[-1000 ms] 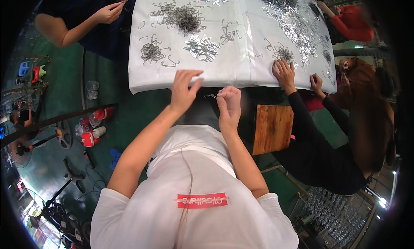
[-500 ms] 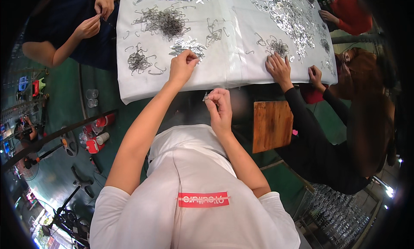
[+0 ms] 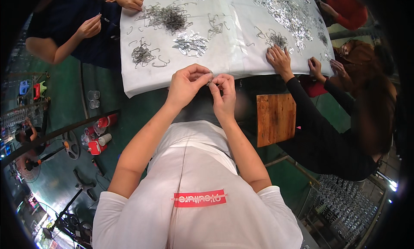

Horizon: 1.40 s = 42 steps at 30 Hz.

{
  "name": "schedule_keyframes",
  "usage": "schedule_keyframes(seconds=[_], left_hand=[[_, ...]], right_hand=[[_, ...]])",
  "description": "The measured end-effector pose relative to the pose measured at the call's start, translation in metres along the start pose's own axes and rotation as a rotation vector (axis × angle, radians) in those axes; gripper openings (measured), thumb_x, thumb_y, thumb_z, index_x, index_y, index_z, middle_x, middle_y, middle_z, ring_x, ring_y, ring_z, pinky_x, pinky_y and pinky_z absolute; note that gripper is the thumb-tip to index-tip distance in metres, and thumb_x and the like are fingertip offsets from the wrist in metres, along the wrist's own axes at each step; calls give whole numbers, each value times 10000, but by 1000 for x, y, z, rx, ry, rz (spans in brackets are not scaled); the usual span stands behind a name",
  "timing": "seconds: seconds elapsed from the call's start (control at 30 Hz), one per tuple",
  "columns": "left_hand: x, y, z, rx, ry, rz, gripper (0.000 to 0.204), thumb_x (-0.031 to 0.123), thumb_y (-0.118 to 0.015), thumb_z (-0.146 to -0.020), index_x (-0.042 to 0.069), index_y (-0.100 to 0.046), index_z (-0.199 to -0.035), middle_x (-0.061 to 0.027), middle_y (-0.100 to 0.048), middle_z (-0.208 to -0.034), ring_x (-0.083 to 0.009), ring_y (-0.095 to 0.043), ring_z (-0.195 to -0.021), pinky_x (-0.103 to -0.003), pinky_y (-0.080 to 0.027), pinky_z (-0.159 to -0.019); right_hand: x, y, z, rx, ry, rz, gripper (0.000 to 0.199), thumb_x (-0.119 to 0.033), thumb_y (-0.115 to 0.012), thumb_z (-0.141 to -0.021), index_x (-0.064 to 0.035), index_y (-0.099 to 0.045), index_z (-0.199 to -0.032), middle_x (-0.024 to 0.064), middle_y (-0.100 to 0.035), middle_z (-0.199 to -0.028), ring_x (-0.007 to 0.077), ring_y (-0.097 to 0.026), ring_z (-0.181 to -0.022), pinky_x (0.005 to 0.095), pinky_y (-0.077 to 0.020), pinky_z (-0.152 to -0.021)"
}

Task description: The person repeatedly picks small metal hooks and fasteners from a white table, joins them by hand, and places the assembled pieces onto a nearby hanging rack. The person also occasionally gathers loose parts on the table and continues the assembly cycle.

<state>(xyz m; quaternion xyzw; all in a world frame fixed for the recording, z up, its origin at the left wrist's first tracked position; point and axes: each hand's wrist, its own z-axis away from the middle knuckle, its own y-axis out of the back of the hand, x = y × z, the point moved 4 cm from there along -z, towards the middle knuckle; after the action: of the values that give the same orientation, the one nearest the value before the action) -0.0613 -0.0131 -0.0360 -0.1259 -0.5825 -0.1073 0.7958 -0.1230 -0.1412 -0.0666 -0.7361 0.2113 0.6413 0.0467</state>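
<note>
My left hand (image 3: pixel 186 87) and my right hand (image 3: pixel 224 97) meet fingertip to fingertip just off the near edge of the white-covered table (image 3: pixel 172 74). Both are closed in a pinch around small grey metal pieces (image 3: pixel 210 80), mostly hidden by the fingers, so their exact shape does not show. Beyond my hands lies a pile of short flat silvery metal strips (image 3: pixel 189 44). Left of it is a small heap of thin bent wire hooks (image 3: pixel 141 55), and farther back sits a larger heap of wire hooks (image 3: pixel 170 18).
At the left, a co-worker's hand (image 3: pixel 89 26) pinches a small piece, while the other reaches onto the table. On the right, a person in black sleeves rests a hand (image 3: pixel 280 61) by another wire heap (image 3: pixel 277 40). A wooden stool (image 3: pixel 276 119) stands right of me.
My left hand has come back from the strip pile toward me and met my right hand, which rose slightly. The left co-worker's far hand has moved onto the table.
</note>
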Motion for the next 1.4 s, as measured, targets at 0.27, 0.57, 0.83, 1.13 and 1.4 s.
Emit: schedule_keyframes(seconds=[0.27,0.57,0.83,1.13,1.4], left_hand=[[-9,7,9,66,-269,-199,119,55,-689,-829,34,-685,-947,-44,-641,-1102,-84,-618,-780,-205,-496,-696],[-5,12,16,180,-411,-300,112,45,-741,-742,58,-704,-846,-65,-677,-940,-217,-614,-922,-312,-488,-802],[-4,18,15,249,-410,-318,119,28,-740,-742,69,-702,-847,-48,-668,-930,-212,-602,-939,-311,-490,-788],[-8,19,18,246,-416,-311,114,29,-732,-749,61,-701,-854,-53,-666,-929,-220,-598,-934,-317,-486,-791],[-5,17,22,207,-442,-291,119,16,-717,-750,47,-698,-863,-49,-666,-933,-209,-601,-921,-314,-489,-790]], right_hand=[[0,2,5,-64,75,110,100,-80,-635,-868,-47,-608,-959,72,-528,-1023,157,-532,-847,260,-436,-691],[84,18,-160,-35,27,536,121,-156,-642,-854,-43,-672,-886,143,-616,-879,300,-609,-778,391,-476,-709],[138,-17,-262,-267,-147,1153,270,-289,-659,-828,-46,-701,-936,135,-672,-920,334,-647,-859,425,-499,-739],[67,11,-156,-348,-462,27,150,-110,-634,-871,28,-597,-917,88,-631,-795,134,-602,-670,260,-504,-609],[-21,2,-26,-253,-638,-476,91,-87,-604,-925,-17,-613,-982,8,-587,-870,64,-506,-716,201,-387,-607]])
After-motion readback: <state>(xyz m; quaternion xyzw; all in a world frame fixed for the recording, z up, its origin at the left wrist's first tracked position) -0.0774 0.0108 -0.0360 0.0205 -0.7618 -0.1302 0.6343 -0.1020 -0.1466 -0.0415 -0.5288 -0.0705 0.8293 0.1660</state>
